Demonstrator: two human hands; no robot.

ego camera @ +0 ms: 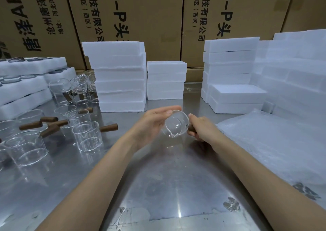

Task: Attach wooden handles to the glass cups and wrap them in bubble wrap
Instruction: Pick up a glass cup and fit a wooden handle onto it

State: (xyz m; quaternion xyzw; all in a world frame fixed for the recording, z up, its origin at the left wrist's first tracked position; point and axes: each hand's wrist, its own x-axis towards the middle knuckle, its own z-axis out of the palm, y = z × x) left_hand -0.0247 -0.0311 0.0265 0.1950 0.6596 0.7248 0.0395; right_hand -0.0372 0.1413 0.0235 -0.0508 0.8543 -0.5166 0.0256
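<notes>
A clear glass cup (176, 124) with a pouring spout is held on its side above the steel table (158, 177), its mouth facing me. My left hand (153, 123) cups its left side, fingers curled over the rim. My right hand (201, 127) is closed around the dark wooden handle (191, 128) that sticks out of the cup's right side. A stack of bubble wrap sheets (275, 146) lies to the right. Several more glass cups with wooden handles (88, 135) stand at the left.
White foam boxes are stacked at the back centre (120, 75), (166, 79) and at the right (232, 75). Foam trays holding dark round parts (26, 82) lie far left. Tall cardboard cartons (141, 18) wall off the table's far side.
</notes>
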